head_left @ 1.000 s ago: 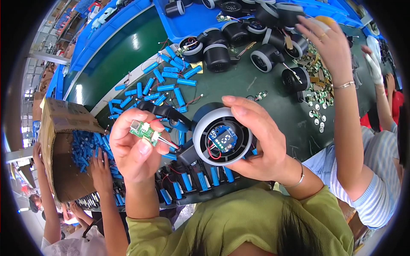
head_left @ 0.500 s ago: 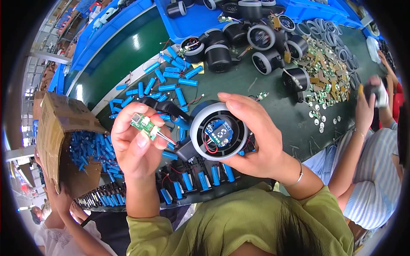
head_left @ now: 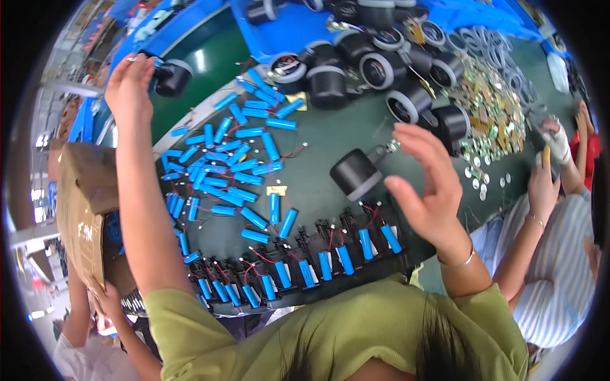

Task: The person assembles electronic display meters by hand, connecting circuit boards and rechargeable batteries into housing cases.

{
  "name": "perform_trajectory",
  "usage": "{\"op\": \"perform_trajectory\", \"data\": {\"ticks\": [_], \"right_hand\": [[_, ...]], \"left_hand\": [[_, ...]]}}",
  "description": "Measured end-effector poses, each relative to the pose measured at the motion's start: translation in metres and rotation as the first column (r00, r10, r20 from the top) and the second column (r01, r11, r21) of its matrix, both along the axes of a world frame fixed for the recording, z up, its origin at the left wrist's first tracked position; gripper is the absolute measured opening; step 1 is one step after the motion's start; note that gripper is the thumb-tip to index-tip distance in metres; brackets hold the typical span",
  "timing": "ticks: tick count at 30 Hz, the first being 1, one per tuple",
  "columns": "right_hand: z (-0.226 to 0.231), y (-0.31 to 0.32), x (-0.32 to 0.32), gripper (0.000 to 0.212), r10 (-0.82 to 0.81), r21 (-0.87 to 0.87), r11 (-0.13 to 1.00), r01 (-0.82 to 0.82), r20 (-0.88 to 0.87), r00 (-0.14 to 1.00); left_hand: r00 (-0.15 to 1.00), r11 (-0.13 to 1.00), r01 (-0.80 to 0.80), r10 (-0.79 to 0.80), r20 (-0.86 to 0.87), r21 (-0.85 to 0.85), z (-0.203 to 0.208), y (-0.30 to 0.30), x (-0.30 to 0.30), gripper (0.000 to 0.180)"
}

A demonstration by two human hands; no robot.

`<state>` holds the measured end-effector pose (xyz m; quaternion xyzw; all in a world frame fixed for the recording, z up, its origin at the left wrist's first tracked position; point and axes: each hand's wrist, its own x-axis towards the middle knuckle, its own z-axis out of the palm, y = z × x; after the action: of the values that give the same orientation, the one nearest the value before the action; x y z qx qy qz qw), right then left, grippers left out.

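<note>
Stretched out to the far left, my left hand [head_left: 130, 89] has its fingertips closed on the handle end of a black fan unit [head_left: 173, 77] with a grey rim. That unit is over the green belt [head_left: 216, 60]. My right hand [head_left: 432, 187] is open above the table, its thumb and fingers apart. Just left of it, another black fan unit [head_left: 354, 174] lies on the table with its grey rim toward me, and a small green circuit board [head_left: 393, 147] shows at its far end. Many blue cylindrical batteries [head_left: 246, 166] with thin wires are scattered between my arms.
Along the near edge runs a row of black holders with blue batteries [head_left: 306, 273]. Fan units [head_left: 327, 86] crowd the back beside a blue tray [head_left: 254, 41]. Circuit boards [head_left: 489, 114] and grey rings [head_left: 502, 60] are heaped right. A cardboard box [head_left: 82, 222] and co-workers flank me.
My left hand has gone from the circuit board in front of me to the far left, now with a fan unit. My right hand has let go of the fan unit's rim and opened.
</note>
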<state>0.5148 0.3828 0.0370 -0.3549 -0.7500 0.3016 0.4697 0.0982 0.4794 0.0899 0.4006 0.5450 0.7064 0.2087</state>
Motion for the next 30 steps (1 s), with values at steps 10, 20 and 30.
{"op": "perform_trajectory", "data": {"ticks": [10, 20, 30], "right_hand": [[-0.031, -0.001, 0.045, 0.017, -0.030, -0.366, 0.927, 0.080, 0.141, 0.990], [-0.032, -0.030, 0.042, 0.011, 0.045, -0.173, 0.985, 0.027, 0.404, 0.914], [-0.032, -0.065, 0.070, 0.010, 0.167, -0.184, 0.977, -0.106, 0.362, 0.917]], "left_hand": [[0.313, 0.516, -0.855, 0.430, -0.847, -0.053, -0.060, 0.030, -0.051, 0.054], [-0.003, 0.712, 0.256, -0.676, -0.737, -0.654, -0.041, -0.063, 0.279, 0.025], [-0.024, 0.629, 0.220, -0.760, -0.649, -0.745, -0.071, -0.042, 0.259, 0.016]]}}
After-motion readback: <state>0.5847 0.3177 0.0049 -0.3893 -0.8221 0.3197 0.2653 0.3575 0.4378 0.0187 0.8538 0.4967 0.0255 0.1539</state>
